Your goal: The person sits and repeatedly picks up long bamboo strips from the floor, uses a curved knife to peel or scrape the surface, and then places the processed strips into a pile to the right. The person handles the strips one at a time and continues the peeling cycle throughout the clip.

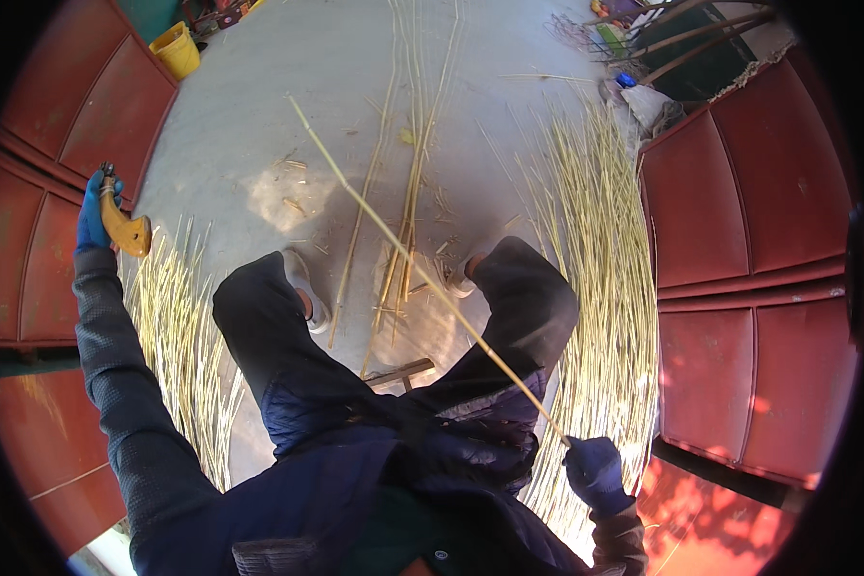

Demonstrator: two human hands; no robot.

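My left hand [90, 219], in a blue glove, is raised at the far left and closed on a tool with a curved wooden handle [127, 230]. A bit of dark metal shows above the fingers; the rest of the tool is hidden. Low on the right, my gloved right hand [597, 474] grips one end of a long pale cane [408, 254]. That cane slants up and leftward across my lap, its thin far end over the floor. Several loose canes [413, 182] lie on the floor between my feet.
A thick bundle of canes [600, 278] lies along my right, a smaller pile [178, 317] along my left. Red panels [706, 202] stand on both sides. A yellow bucket [176, 51] sits far left. Chips [295, 205] litter the floor; a wooden bar [400, 372] shows between my legs.
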